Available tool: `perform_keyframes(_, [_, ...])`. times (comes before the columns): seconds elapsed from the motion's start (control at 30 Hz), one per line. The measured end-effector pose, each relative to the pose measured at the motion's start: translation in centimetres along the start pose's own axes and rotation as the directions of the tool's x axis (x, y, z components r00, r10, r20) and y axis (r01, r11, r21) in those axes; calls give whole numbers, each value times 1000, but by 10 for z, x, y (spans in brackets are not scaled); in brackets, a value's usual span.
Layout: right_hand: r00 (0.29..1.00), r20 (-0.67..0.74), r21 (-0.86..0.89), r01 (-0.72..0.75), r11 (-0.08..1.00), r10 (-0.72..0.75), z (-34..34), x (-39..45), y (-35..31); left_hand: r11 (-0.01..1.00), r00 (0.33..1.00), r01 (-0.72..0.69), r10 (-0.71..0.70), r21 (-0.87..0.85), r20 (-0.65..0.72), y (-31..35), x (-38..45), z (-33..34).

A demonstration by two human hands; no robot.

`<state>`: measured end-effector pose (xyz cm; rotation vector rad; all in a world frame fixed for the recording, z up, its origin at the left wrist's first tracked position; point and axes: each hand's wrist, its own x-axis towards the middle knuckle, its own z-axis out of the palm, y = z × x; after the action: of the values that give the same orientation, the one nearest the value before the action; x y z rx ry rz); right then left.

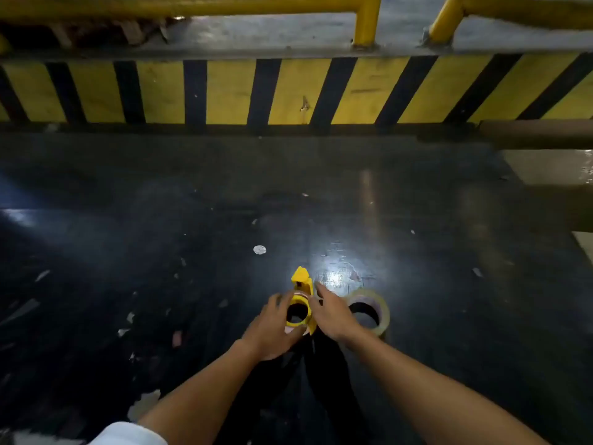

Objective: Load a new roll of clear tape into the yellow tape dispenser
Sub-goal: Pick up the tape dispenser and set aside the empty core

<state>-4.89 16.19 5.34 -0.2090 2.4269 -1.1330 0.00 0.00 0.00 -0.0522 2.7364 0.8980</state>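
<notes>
The yellow tape dispenser (302, 285) lies on the dark floor, its round hub ring toward me and its nose pointing away. A thin, nearly empty core seems to sit around the hub. My left hand (272, 326) cups the hub's left side, fingers curved around it. From the right, my right hand (332, 313) presses its fingers against the dispenser body. A full roll of clear tape (373, 308) lies flat on the floor just right of my right hand, partly hidden by the wrist.
A yellow-and-black striped kerb (288, 91) runs across the far side, with yellow railing posts (367, 20) above it. A brown cardboard tube (539, 133) lies at the right. Paper scraps and a white round spot (259, 249) dot the glossy dark floor (160, 236).
</notes>
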Motion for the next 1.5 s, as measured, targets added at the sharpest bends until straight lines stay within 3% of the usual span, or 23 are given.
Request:
perform_keyframes(0.07, [998, -1, 53, -69, 996, 69, 4, 7, -1, 995, 999, -1, 5, -103, 39, 1, 2, 0])
perform_keyframes(0.23, [991, -4, 110, -134, 985, 135, 13, 16, 5, 988, 998, 59, -64, -144, -25, 6, 4, 13])
perform_keyframes(0.4, [979, 2, 360, -190, 913, 203, 6, 15, 14, 978, 999, 0, -9, -207, -46, 6, -2, 5])
perform_keyframes(0.57, [982, 123, 513, -185, 838, 141, -12, 6, 13, 969, 991, -111, 91, -222, -97, 12, -7, -17])
perform_keyframes(0.9, [977, 194, 668, -195, 719, 85, -38, -4, 24, 968, 983, -180, 181, -176, -6, 17, -13, -52])
perform_keyframes(1.0, [981, 144, 688, -194, 700, 131, -38, -9, 29, 961, 981, -195, 189, -197, -49, 20, -15, -59])
perform_keyframes(1.13, [973, -60, 648, -132, 750, 224, -33, -5, 36, 950, 962, -222, 176, -218, -209, 17, -15, -57])
perform_keyframes(1.23, [954, -177, 667, -65, 742, 243, -41, -5, 37, 976, 959, -118, 65, -184, -275, 7, -16, -52])
perform_keyframes(1.37, [938, -227, 695, -32, 718, 262, -52, -6, 38, 985, 975, 136, -152, -106, -163, 0, -13, -44])
perform_keyframes(1.5, [939, -216, 708, -38, 705, 267, -57, -11, 39, 976, 971, 210, -215, -50, -103, 3, -9, -28])
